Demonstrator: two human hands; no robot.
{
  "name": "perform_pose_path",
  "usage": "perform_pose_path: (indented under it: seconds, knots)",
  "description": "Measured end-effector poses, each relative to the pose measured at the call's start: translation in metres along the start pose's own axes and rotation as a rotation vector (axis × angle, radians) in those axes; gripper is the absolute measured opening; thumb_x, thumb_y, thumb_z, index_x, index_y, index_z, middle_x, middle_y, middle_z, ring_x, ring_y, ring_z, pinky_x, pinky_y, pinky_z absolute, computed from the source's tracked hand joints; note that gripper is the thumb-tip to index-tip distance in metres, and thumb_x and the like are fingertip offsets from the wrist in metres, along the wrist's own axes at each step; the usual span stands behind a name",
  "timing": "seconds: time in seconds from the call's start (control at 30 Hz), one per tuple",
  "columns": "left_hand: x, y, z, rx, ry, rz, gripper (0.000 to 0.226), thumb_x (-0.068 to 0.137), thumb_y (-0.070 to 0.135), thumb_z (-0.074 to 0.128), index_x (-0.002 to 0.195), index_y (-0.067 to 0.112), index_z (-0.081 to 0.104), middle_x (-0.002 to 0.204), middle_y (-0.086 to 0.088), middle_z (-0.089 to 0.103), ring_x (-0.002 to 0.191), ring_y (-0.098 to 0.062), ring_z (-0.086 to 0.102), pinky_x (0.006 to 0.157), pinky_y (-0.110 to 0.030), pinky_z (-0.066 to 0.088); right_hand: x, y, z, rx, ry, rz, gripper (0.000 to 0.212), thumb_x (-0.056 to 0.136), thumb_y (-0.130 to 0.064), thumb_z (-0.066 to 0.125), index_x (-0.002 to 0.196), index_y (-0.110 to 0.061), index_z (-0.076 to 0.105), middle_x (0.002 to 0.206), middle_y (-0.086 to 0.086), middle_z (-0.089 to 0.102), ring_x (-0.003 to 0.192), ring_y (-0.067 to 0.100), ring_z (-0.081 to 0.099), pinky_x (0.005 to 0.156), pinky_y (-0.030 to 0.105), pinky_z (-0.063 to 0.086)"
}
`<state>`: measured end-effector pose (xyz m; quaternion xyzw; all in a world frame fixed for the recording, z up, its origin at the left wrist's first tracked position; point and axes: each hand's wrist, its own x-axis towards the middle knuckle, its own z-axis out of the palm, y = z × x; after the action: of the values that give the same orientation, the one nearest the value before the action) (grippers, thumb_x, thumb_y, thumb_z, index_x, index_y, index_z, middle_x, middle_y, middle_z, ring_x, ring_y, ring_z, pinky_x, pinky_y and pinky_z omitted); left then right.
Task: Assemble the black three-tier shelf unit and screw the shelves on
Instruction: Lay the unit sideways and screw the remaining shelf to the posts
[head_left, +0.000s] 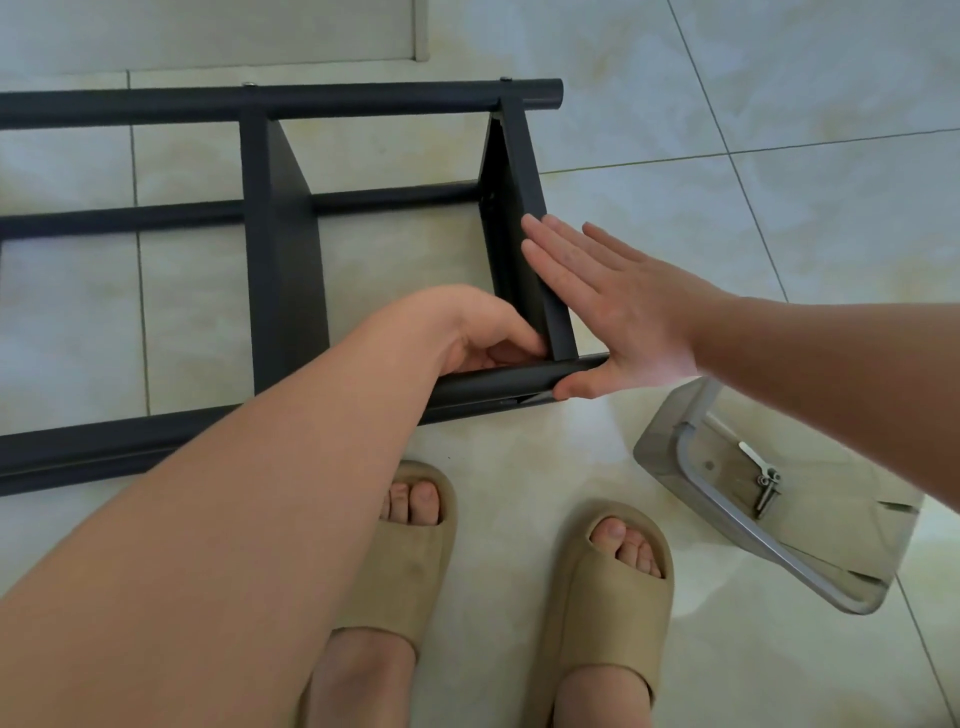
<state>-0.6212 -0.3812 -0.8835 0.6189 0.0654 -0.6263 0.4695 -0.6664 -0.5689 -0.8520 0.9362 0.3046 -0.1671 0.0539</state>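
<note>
Nearest are the person's feet in tan slides, the left slide (400, 561) and the right slide (613, 597), planted on the pale tiled floor (779, 130). Just to the right of them lies a clear plastic packet (810, 530) with a few small metal screws (768, 491) inside. Beyond the toes, the black shelf unit (283, 260) lies tipped on its side on the floor and runs off past the left of the view. Its near tube (498, 382) is a round matte black post lying almost level. The left hand (488, 338) has its fingers curled round this tube, right in the corner where the end shelf (524, 171) meets it. The right hand (613, 312) is spread flat with straight fingers, the palm pressed on the outer face of that end shelf and the thumb against the tube's end. It grips nothing. A second shelf (285, 270) stands on edge further left, parallel to the first. A middle tube (395, 197) crosses between the two shelves. The far tube (363, 101) lies toward the far edge of the floor, by the wall, with two small screw heads showing along its top.
</note>
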Motion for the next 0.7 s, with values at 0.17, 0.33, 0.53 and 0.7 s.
perform_pose_path:
  seconds: [0.17, 0.33, 0.53, 0.7]
  knots:
    - [0.007, -0.004, -0.001, -0.012, -0.042, -0.01, 0.023, 0.094, 0.011, 0.058, 0.083, 0.008, 0.078, 0.082, -0.011, 0.076, 0.066, -0.02, 0.073, 0.058, -0.03, 0.06, -0.001, -0.003, 0.011, 0.033, 0.08, -0.002, 0.123, 0.078, -0.088, 0.031, 0.16, -0.006, -0.009, 0.167, 0.012, -0.017, 0.155, 0.025, -0.014, 0.127, 0.045, 0.002]
    - [0.007, -0.01, -0.004, -0.075, -0.098, -0.032, 0.029, 0.094, 0.013, 0.057, 0.078, 0.009, 0.081, 0.081, -0.011, 0.076, 0.067, -0.021, 0.074, 0.057, -0.029, 0.059, 0.0, -0.004, 0.017, 0.066, 0.137, -0.004, 0.123, 0.078, -0.085, 0.039, 0.16, -0.004, -0.004, 0.168, 0.015, -0.011, 0.156, 0.028, -0.008, 0.127, 0.049, 0.004]
    - [0.008, -0.01, -0.004, -0.077, -0.083, -0.033, 0.028, 0.093, 0.012, 0.058, 0.077, 0.009, 0.081, 0.079, -0.011, 0.076, 0.064, -0.021, 0.073, 0.055, -0.029, 0.058, 0.0, -0.003, 0.022, 0.078, 0.174, 0.002, 0.123, 0.078, -0.084, 0.041, 0.16, -0.004, -0.003, 0.168, 0.015, -0.009, 0.156, 0.028, -0.007, 0.127, 0.048, 0.002]
    - [0.01, -0.011, -0.004, -0.066, -0.087, 0.003, 0.025, 0.093, 0.017, 0.059, 0.082, 0.012, 0.081, 0.089, -0.009, 0.077, 0.073, -0.02, 0.074, 0.067, -0.031, 0.061, 0.001, -0.003, 0.022, 0.071, 0.174, -0.001, 0.122, 0.079, -0.083, 0.042, 0.16, -0.002, -0.002, 0.168, 0.016, -0.008, 0.156, 0.03, -0.006, 0.127, 0.049, 0.002]
